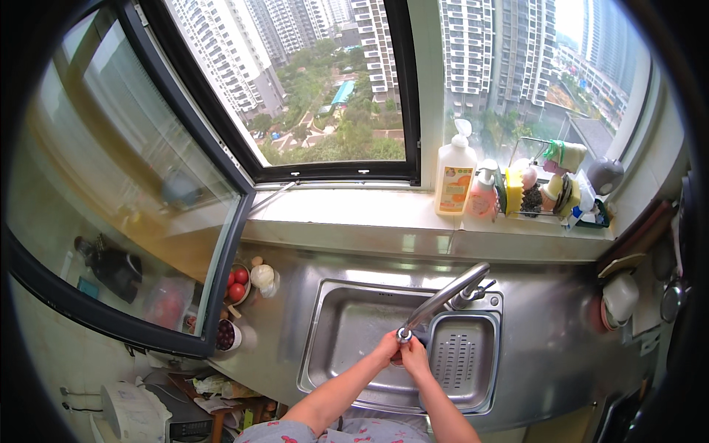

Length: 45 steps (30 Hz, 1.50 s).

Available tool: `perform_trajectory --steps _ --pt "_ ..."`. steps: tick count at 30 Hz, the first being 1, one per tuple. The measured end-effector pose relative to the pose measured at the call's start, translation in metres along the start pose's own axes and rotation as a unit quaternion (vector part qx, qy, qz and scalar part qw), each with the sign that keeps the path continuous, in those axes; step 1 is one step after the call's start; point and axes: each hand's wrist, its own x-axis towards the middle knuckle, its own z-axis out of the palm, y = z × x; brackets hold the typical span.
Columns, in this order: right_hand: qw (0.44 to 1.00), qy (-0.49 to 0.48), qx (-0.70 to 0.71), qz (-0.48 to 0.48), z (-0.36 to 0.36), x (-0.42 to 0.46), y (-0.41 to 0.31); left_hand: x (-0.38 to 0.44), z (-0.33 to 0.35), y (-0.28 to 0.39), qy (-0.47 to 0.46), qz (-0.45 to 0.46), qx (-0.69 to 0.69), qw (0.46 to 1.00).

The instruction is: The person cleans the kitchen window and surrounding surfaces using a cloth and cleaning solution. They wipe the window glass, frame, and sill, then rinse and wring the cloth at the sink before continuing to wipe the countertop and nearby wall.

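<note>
My left hand [389,348] and my right hand [412,354] are close together over the stainless steel sink [346,326], right below the spout tip of the chrome faucet [448,293]. The spout end covers part of the fingers. Something reddish shows between the palms, too small to name, and whether either hand grips it is unclear. A dark patch lies just behind my right hand, partly hidden. Beside my right hand, on the sink's right side, sits a drain basket [464,382] with slots in its bottom.
An open window sash [227,266] juts over the counter's left end. Near it are a bowl of tomatoes [238,290] and a cup of dark round fruit [226,335]. Pump bottles [455,183] and a sponge rack [532,194] line the sill. Dishes [617,299] stand far right.
</note>
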Motion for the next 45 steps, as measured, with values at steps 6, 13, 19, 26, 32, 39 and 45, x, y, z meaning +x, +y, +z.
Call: perform_trajectory --steps 6,13,19,26,32,39,45 --pt "0.958 0.057 -0.28 -0.022 -0.012 -0.016 -0.049 -0.002 0.016 0.008 0.146 0.246 0.308 0.907" --pt "0.939 0.117 -0.242 -0.216 -0.018 0.0 -0.033 -0.022 0.006 0.032 0.129 0.222 0.436 0.863" --pt "0.979 -0.088 -0.173 -0.067 -0.028 0.048 0.037 0.004 0.0 0.011 0.125 0.238 0.481 0.835" --pt "0.975 0.143 0.168 0.035 0.005 0.031 0.029 -0.01 0.024 0.012 0.074 -0.235 -0.163 0.955" --pt "0.971 0.105 0.213 0.043 0.026 -0.02 0.007 0.063 -0.01 -0.062 -0.076 -0.136 -0.274 0.949" --pt "0.963 0.156 -0.165 -0.146 0.01 0.01 -0.001 0.059 0.01 -0.059 0.141 -0.061 -0.233 0.96" --pt "0.921 0.075 -0.371 -0.095 0.003 0.042 0.008 0.046 -0.001 -0.06 0.209 -0.068 -0.046 0.974"
